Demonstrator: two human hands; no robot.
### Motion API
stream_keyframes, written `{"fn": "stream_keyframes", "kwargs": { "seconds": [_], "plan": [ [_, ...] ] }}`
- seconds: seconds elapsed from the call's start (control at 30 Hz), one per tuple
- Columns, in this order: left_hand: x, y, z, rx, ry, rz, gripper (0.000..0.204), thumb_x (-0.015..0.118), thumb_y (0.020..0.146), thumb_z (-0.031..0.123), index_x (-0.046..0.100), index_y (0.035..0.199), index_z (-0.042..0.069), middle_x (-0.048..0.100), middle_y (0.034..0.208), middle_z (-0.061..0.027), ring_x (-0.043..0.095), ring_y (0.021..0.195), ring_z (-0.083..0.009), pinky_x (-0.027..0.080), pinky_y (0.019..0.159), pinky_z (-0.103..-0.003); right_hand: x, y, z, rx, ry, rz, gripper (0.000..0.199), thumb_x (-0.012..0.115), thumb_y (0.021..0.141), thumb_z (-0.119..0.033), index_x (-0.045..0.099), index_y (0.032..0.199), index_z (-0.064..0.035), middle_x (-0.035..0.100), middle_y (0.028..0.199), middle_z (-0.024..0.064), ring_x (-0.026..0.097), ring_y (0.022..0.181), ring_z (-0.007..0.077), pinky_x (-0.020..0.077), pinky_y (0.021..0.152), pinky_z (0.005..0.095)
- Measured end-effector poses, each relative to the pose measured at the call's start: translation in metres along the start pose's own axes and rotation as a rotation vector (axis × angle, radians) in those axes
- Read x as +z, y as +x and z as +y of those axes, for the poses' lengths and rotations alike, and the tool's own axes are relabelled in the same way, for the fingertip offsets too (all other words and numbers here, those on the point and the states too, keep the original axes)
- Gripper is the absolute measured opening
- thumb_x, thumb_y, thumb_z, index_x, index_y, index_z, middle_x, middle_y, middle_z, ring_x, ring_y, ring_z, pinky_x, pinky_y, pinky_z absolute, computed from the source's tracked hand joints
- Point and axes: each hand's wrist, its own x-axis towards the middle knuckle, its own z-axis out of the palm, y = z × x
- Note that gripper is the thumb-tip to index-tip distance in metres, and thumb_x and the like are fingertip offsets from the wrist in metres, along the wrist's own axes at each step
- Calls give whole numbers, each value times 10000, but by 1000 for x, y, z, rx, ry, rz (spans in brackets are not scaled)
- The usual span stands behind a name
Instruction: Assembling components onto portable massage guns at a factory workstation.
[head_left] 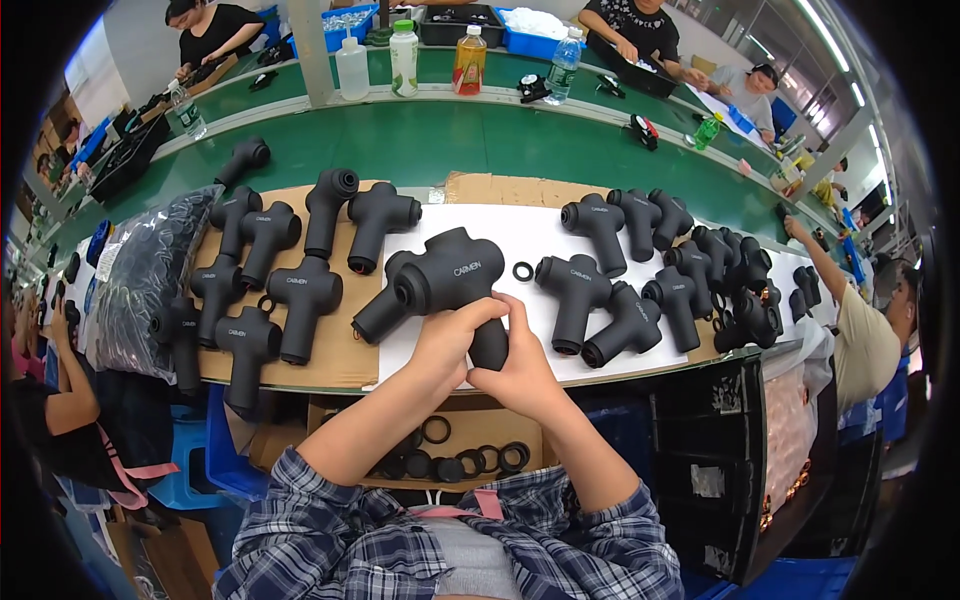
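Both hands are closed around the handle of a black massage gun point(452, 272), its head tilted up above the white sheet point(505, 225). My left hand point(447, 340) grips the handle from the left, and my right hand point(518, 352) wraps it from the right. Partly hidden behind the held one, another massage gun point(377, 315) lies at its left. A small black ring point(523, 271) rests on the sheet just right of the held gun. Several more massage guns stand or lie on both sides, such as one at the left point(305, 292) and one at the right point(577, 292).
Brown cardboard point(350, 345) lies under the left group. A plastic-wrapped dark bundle point(152, 285) sits farther left. Below the table edge, a cardboard box point(520, 425) holds several black rings. Bottles point(404, 60) line the far ledge beyond the green belt point(400, 140). Other people work around.
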Motion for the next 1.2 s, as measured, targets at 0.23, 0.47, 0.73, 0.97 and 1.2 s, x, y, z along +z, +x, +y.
{"fn": "stream_keyframes", "kwargs": {
  "seconds": [0.23, 0.47, 0.73, 0.97, 1.2],
  "plan": [
    [-4, 52, 9, 263, 246, -147, 361, 657, 716, 139, 498, 1001, -17, 534, 956, -94, 518, 932, -173, 417, 803, -314, -31, 55, 9, 27, 514, 17, 703, 603, 587, -15, 276, 1208, 19, 535, 732, 109, 530, 584, 174, 425, 519, 283],
    [-9, 49, -8, 1162, 1066, -148, 502, 634, 669, 150, 408, 1101, 30, 475, 1034, -112, 463, 1010, -251, 313, 932, -399, -64, 225, 43, 134, 235, 347, 494, 631, 550, -45, 417, 987, 37, 507, 676, 90, 483, 503, 145, 348, 406, 267],
    [-7, 47, -7, 1313, 1288, -315, 244, 609, 614, 127, 515, 823, 42, 502, 869, -89, 487, 879, -253, 331, 890, -456, -85, 359, 142, 297, -374, 464, 527, 690, 584, -183, 452, 1006, 24, 537, 745, 114, 545, 578, 210, 427, 493, 324],
    [-24, 68, -18, 1114, 1596, -120, 150, 585, 620, 79, 542, 759, 43, 527, 788, -101, 503, 816, -259, 365, 815, -422, -86, 295, 63, 175, -970, 242, 546, 652, 702, -350, 464, 1076, 0, 532, 1006, 191, 557, 888, 316, 461, 732, 384],
    [-26, 80, -21, 1004, 1723, -174, 90, 577, 641, 73, 577, 727, 46, 546, 763, -104, 543, 764, -264, 404, 727, -396, -78, 91, -7, 70, -822, 368, 423, 627, 726, -319, 504, 1018, -39, 604, 794, 163, 579, 747, 299, 415, 675, 390]
  ]
}}
